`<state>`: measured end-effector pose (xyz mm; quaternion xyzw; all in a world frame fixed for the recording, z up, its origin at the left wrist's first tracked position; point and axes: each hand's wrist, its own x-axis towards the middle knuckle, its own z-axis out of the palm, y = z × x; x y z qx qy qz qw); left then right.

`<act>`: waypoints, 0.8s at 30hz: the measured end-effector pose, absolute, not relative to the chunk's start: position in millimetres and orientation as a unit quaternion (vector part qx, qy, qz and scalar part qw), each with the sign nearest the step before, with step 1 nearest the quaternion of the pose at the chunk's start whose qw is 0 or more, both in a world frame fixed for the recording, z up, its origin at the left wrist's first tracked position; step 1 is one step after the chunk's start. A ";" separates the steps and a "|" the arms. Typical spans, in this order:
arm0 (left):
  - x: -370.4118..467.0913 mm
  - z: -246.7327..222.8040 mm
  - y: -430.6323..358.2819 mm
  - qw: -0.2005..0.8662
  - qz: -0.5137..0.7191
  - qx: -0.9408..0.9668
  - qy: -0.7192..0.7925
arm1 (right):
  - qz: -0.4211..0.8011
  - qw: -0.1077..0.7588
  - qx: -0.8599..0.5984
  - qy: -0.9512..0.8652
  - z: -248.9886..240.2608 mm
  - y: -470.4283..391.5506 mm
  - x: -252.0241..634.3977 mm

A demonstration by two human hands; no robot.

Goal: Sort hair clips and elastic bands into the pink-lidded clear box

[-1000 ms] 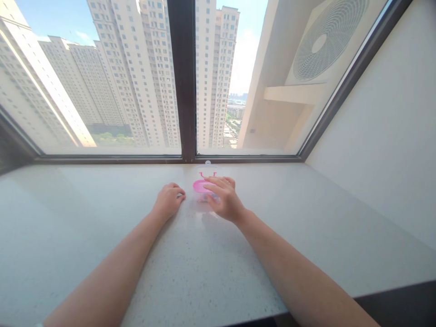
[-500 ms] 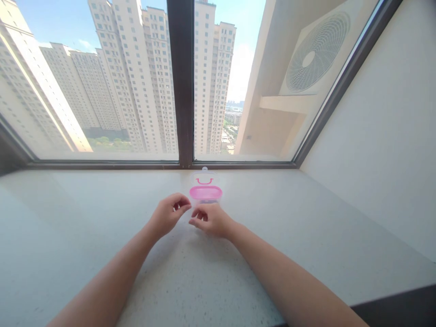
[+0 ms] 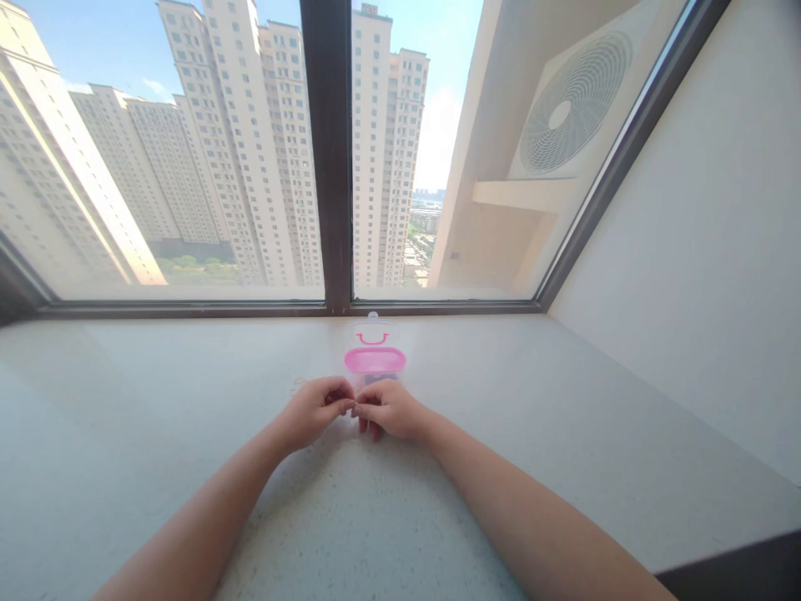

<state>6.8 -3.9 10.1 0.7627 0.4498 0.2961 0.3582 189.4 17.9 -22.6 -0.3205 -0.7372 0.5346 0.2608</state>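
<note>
My left hand point(image 3: 319, 411) and my right hand point(image 3: 389, 409) meet fingertip to fingertip just above the pale speckled sill point(image 3: 325, 526). Both are pinched closed; whatever lies between the fingertips is too small to make out. Right behind them stands a small pink-rimmed plastic box point(image 3: 375, 361), its clear lid point(image 3: 373, 327) with a pink handle tipped back toward the window. Something dark shows low in the box, partly covered by my right hand. Thin, pale strand-like bits point(image 3: 299, 384) lie beside my left hand.
A dark window frame point(image 3: 338, 167) rises behind the box, with tall buildings outside. At the right a white wall point(image 3: 707, 250) borders the sill. A dark edge point(image 3: 738, 563) crosses the lower right corner.
My hands have come together until the fingertips touch; a small gap was between them before. My left hand has moved slightly down and right, uncovering the strand-like bits. The view has shifted a little.
</note>
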 end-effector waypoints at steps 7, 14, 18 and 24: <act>4.3 12.6 -3.3 0.401 0.292 0.746 0.444 | 0.568 0.251 -0.311 -0.720 -24.6 22.7 191.2; 0.8 14.2 -5.7 0.493 0.228 0.723 0.427 | 0.550 0.238 -0.284 -0.749 -22.3 21.3 193.7; -1.1 10.8 -3.1 0.496 0.247 0.714 0.429 | 0.553 0.238 -0.287 -0.745 -20.3 21.0 193.3; -5.6 7.4 2.6 0.448 0.311 0.709 0.448 | 0.572 0.240 -0.314 -0.719 -19.1 21.5 192.0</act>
